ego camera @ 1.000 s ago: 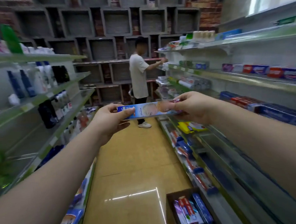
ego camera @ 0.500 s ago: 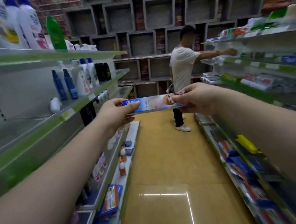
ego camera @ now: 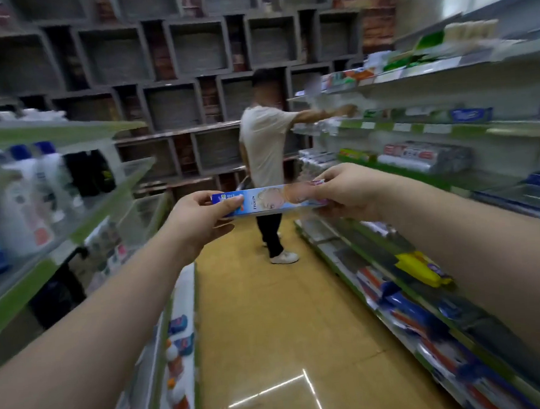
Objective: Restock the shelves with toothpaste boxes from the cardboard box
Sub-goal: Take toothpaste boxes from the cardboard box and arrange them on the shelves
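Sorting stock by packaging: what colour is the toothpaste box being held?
Light blue toothpaste box, darker blue at its left end, with a cartoon print; head view.

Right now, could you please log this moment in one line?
left hand grips toothpaste box | right hand grips other end | box not yet shelved

I am in a shop. Long left shelves [ego camera: 104, 211] run beside me, full of bottles [ego camera: 21, 194]. The right shelves [ego camera: 510, 128] hold rows of boxes and packs [ego camera: 404, 310]. Little price tags [ego camera: 401, 127] sit on the shelf edges. Down the yellow floor [ego camera: 270, 330] between them, another person [ego camera: 265, 147] reaches to a shelf.
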Tool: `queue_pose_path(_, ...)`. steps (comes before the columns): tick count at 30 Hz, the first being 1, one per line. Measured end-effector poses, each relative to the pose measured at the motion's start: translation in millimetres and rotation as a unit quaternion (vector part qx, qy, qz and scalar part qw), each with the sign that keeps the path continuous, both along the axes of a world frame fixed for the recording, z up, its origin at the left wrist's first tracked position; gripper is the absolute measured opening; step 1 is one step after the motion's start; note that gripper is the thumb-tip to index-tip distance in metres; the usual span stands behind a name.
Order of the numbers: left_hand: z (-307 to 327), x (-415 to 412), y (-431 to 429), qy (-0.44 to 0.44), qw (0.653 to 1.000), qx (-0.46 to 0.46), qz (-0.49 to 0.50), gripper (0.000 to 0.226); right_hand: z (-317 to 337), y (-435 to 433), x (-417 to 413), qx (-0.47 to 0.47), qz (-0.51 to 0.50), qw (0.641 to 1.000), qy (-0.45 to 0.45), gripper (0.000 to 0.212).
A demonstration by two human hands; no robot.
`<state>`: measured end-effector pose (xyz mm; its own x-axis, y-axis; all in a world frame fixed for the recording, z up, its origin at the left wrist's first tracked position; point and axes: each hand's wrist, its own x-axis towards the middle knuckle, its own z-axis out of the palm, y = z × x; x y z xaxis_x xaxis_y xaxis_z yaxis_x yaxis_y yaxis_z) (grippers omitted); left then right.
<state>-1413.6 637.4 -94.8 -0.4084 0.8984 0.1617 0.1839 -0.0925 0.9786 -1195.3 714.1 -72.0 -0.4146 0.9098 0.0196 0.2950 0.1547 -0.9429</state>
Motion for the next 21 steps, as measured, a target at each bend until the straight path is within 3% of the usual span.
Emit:
queue_pose_path(5,11.7,1.5,93.0,0.006,0.992,-0.008,-0.126,0.030,8.1,41.7,15.4,-0.008,-0.118,0.993,0.016,0.016)
queue_pose_path(9,17.7,36.1,146.2,0.013,0.975,-0.008,-0.221,0.027,7.6,50.0,47.6,-0.025,-0.224,0.973,0.049,0.025)
queue_pose_path(11,16.5,59.8,164.1,0.018,0.962,-0.010,-0.271,0.030,4.9,43.5,67.9,-0.036,-0.265,0.962,0.058,0.019)
queue_pose_path(21,-15.8,266.7,172.1,-0.010,0.853,-0.048,-0.520,0.023,-11.4,-58.9,215.6,-0.063,-0.512,0.855,0.050,0.013)
